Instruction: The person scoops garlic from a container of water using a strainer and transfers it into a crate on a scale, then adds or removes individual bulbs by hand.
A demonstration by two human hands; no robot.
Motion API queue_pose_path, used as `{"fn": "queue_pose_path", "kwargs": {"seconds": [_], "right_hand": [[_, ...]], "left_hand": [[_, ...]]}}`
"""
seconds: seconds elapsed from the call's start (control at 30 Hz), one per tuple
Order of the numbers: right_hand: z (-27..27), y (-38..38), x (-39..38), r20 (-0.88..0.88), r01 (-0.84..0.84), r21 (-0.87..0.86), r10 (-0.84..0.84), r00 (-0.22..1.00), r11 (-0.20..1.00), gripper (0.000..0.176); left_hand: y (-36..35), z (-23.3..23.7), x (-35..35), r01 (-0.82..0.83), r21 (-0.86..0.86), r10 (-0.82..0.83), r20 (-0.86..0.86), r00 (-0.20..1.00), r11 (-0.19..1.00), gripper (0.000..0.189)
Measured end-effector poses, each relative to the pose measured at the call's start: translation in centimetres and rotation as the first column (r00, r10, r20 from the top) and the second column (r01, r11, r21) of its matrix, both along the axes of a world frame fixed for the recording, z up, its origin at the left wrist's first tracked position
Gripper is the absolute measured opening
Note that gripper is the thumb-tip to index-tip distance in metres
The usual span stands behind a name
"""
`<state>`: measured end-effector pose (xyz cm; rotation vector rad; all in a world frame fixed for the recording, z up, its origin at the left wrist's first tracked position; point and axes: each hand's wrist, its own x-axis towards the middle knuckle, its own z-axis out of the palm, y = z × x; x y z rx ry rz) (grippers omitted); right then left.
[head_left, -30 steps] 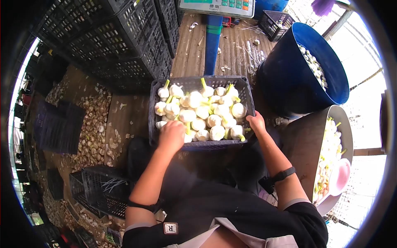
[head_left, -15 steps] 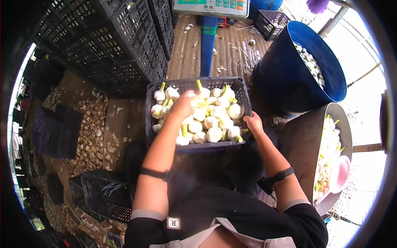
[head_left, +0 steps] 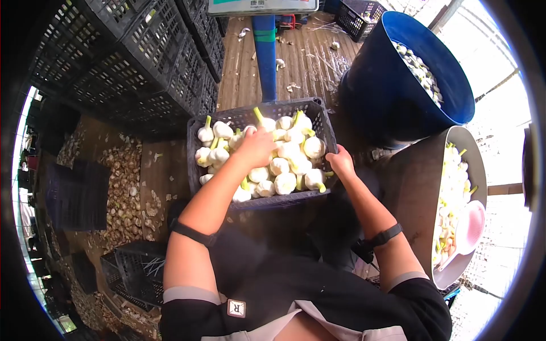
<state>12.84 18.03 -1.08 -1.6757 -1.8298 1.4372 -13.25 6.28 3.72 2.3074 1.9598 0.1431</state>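
Note:
A black plastic crate (head_left: 259,201) in front of me holds many white garlic bulbs (head_left: 285,183) with green stems. My left hand (head_left: 257,149) reaches into it, resting among the bulbs left of the middle; its fingertips are partly hidden, so what they grip is unclear. At the crate's right side, my right hand (head_left: 342,161) is closed on the rim, with the thumb on top.
Stacked black crates (head_left: 142,62) rise at the upper left. A scale (head_left: 261,5) stands beyond the crate on a blue post (head_left: 265,62). On the right are a blue barrel (head_left: 387,96) and a grey tub (head_left: 409,187) of garlic with a pink scoop (head_left: 471,227). Loose garlic (head_left: 123,193) covers the left floor.
The view has shifted, and the crate appears slightly further left. My left hand has come down lower among the bulbs. My right hand keeps its hold on the rim.

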Motion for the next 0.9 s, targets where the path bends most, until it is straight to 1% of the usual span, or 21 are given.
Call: {"fn": "queue_pose_path", "kwargs": {"seconds": [0.03, 0.07, 0.13, 0.17, 0.2, 0.23, 0.27, 0.3, 0.4, 0.47, 0.5, 0.53, 0.57, 0.6, 0.67, 0.7, 0.73, 0.8, 0.83, 0.87, 0.9], "right_hand": [[-0.1, 0.0, -0.1, 0.011, 0.005, 0.016, -0.005, 1.0, 1.0, 0.047], [-0.1, -0.1, 0.1, 0.025, 0.011, 0.029, -0.012, 1.0, 1.0, 0.049], [0.0, 0.0, 0.1, 0.023, 0.005, 0.015, -0.005, 1.0, 1.0, 0.05], [0.0, -0.1, 0.2, 0.027, 0.001, 0.03, -0.002, 1.0, 1.0, 0.049], [0.2, -0.2, 0.1, 0.031, -0.003, 0.046, 0.002, 1.0, 0.999, 0.049], [0.4, -0.2, 0.1, 0.029, -0.005, 0.048, 0.004, 1.0, 0.999, 0.049], [0.7, -0.2, 0.1, 0.028, -0.01, 0.044, 0.009, 1.0, 0.999, 0.048], [0.9, -0.3, 0.0, 0.028, -0.016, 0.039, 0.015, 0.999, 0.999, 0.047], [0.4, -0.3, 0.0, 0.0, -0.002, 0.056, 0.002, 1.0, 0.998, 0.047], [0.5, -0.4, -0.1, 0.005, -0.001, 0.044, 0.001, 1.0, 0.999, 0.047], [0.7, -0.3, -0.1, 0.013, 0.0, 0.032, -0.001, 1.0, 0.999, 0.046], [0.5, -0.3, -0.1, 0.009, -0.001, 0.036, 0.001, 1.0, 0.999, 0.046], [0.0, -0.3, 0.1, 0.012, -0.007, 0.039, 0.007, 1.0, 0.999, 0.047], [-0.2, -0.2, 0.3, 0.016, -0.012, 0.043, 0.011, 1.0, 0.999, 0.048], [0.2, -0.2, 0.3, 0.014, 0.002, 0.053, -0.002, 1.0, 0.999, 0.049], [-0.1, -0.1, 0.4, 0.017, 0.006, 0.043, -0.007, 1.0, 0.999, 0.049], [0.1, -0.3, 0.2, 0.017, 0.012, 0.031, -0.012, 1.0, 0.999, 0.049], [-0.2, -0.3, 0.4, 0.018, 0.015, 0.018, -0.016, 1.0, 1.0, 0.049], [-0.8, -0.2, 0.4, 0.009, 0.015, 0.075, -0.015, 1.0, 0.997, 0.048], [-1.4, -0.2, 0.4, 0.002, 0.015, 0.132, -0.016, 1.0, 0.991, 0.047], [-0.2, -0.3, 0.3, 0.015, 0.015, 0.046, -0.015, 1.0, 0.999, 0.049]], "left_hand": [[0.4, -0.2, 0.4, -0.014, -0.053, 0.006, -0.14, 0.99, 0.998, 0.018], [0.7, -0.4, 0.9, -0.009, -0.052, 0.002, -0.138, 0.99, 0.999, 0.018], [1.4, 1.1, 1.4, 0.074, -0.296, -0.109, -0.104, 0.989, 0.952, 0.014], [1.3, 1.9, 1.5, 0.052, -0.278, -0.094, -0.141, 0.986, 0.959, 0.018], [1.5, 1.5, 1.8, 0.051, -0.276, -0.094, -0.145, 0.985, 0.96, 0.018], [1.7, 0.7, 2.2, 0.072, -0.311, -0.166, -0.289, 0.943, 0.948, 0.019], [1.9, 0.0, 2.4, 0.083, -0.349, -0.236, -0.422, 0.876, 0.934, 0.02], [2.1, 0.1, 2.3, 0.078, -0.347, -0.231, -0.424, 0.876, 0.934, 0.02], [2.6, 1.0, 2.3, 0.038, -0.381, -0.193, -0.377, 0.906, 0.924, 0.022], [2.8, 2.4, 2.3, 0.003, -0.425, -0.143, -0.298, 0.944, 0.905, 0.022], [2.8, 1.9, 2.1, 0.0, -0.422, -0.141, -0.303, 0.943, 0.907, 0.022], [2.8, 0.5, 1.9, -0.014, -0.287, -0.051, -0.218, 0.974, 0.958, 0.017], [3.0, -0.8, 1.8, -0.039, -0.147, 0.021, -0.12, 0.993, 0.988, 0.017], [3.1, -2.2, 1.8, -0.036, -0.141, 0.018, -0.124, 0.992, 0.989, 0.017], [3.2, -4.1, 1.6, -0.046, -0.021, 0.045, -0.045, 0.998, 0.999, 0.022], [2.9, -2.3, 1.5, -0.044, -0.095, 0.052, 0.084, 0.995, 0.995, 0.015], [2.6, -1.7, 1.0, -0.038, -0.097, 0.046, 0.078, 0.996, 0.995, 0.015], [2.0, -0.8, -0.3, -0.062, -0.167, 0.083, 0.124, 0.989, 0.984, 0.012], [1.7, -1.0, -1.4, -0.077, -0.082, 0.091, 0.185, 0.978, 0.994, 0.01], [1.3, -1.2, -2.3, -0.066, -0.089, 0.081, 0.179, 0.98, 0.994, 0.01], [0.8, -0.9, -3.1, -0.162, 0.024, 0.14, 0.389, 0.91, 0.986, 0.009]]}}
